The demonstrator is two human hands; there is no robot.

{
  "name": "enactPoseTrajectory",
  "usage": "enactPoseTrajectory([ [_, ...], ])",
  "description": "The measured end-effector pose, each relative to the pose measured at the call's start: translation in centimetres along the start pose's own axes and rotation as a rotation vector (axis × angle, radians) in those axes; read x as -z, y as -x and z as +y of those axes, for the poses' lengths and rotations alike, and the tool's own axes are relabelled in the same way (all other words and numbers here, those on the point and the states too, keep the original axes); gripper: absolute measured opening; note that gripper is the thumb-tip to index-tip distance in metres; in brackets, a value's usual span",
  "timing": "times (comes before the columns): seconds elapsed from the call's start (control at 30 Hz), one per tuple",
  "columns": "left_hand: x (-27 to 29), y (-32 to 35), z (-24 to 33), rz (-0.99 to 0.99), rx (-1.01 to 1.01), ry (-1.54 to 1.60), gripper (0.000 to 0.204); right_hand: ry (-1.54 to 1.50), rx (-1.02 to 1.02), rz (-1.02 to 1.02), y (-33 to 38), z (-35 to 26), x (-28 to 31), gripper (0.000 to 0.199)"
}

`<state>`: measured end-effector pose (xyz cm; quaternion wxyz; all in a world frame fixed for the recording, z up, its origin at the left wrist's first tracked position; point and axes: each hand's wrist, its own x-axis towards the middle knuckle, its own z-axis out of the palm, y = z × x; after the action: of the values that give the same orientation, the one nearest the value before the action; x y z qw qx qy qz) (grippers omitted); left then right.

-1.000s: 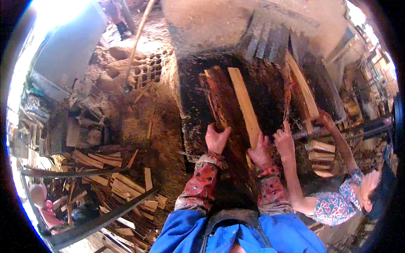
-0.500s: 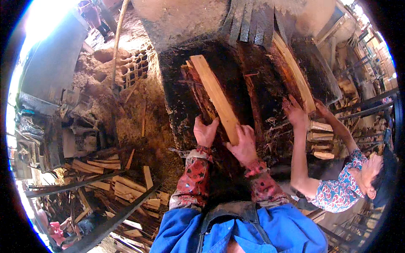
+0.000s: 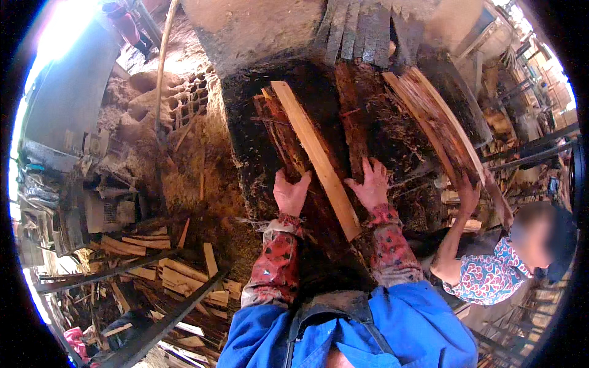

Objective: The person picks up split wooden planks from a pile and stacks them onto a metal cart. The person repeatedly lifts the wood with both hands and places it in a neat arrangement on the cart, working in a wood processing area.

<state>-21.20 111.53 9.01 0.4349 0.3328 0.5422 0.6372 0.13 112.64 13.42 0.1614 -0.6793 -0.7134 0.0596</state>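
Note:
A pale sawn plank (image 3: 314, 156) lies slanting across the dark work surface (image 3: 245, 119), its near end between my wrists. My left hand (image 3: 290, 192) rests at the near part of a dark, bark-edged slab (image 3: 276, 132) left of the plank, thumb and fingers apart. To the plank's right, my right hand (image 3: 372, 185) has its fingers spread, at the near end of another dark, narrow slab (image 3: 352, 119). Both hands are off the pale plank. What lies under my palms is hidden.
At the right, a co-worker's hand (image 3: 467, 195) holds a long, bark-covered slab (image 3: 432, 116). Dark hanging strips (image 3: 359, 34) border the far side. Split wood pieces (image 3: 184, 279) lie lower left, behind a dark bar (image 3: 165, 325). A pole (image 3: 162, 67) leans beside the earthen wall.
My right hand has let go of the pale plank and moved right, opening toward the dark slab. The plank's near end sits closer to me. The co-worker's slab has tilted and shifted toward them.

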Motion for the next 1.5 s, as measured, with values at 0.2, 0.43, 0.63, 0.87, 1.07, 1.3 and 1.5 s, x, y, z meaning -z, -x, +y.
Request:
enactPoseTrajectory([
  [0.2,1.1,0.3,-1.6,0.0,-0.02,-0.083,0.044,-0.078,-0.009,-0.031,-0.2,0.7,-0.3,0.069],
  [0.43,1.9,0.7,-1.1,-0.007,0.015,-0.078,0.042,-0.426,-0.015,0.014,1.1,2.8,0.7,0.048],
  [0.63,1.8,1.5,1.3,-0.019,-0.009,-0.207,0.044,-0.526,0.094,0.065,4.7,0.3,5.5,0.042],
  [0.87,1.1,1.0,-0.3,-0.024,0.062,-0.054,0.04,-0.287,0.349,-0.041,6.0,-3.6,2.8,0.051],
  [1.07,1.5,0.8,-0.5,-0.053,-0.001,-0.131,0.038,-0.4,0.313,0.144,2.3,2.1,3.4,0.037],
  [1.3,-1.0,1.2,0.4,-0.122,0.022,0.06,0.037,0.13,-0.217,0.422,-3.6,33.9,7.3,0.045],
  [1.5,1.3,0.8,-0.9,-0.037,0.068,-0.018,0.03,0.004,-0.364,-0.06,-3.4,33.2,7.2,0.057],
])
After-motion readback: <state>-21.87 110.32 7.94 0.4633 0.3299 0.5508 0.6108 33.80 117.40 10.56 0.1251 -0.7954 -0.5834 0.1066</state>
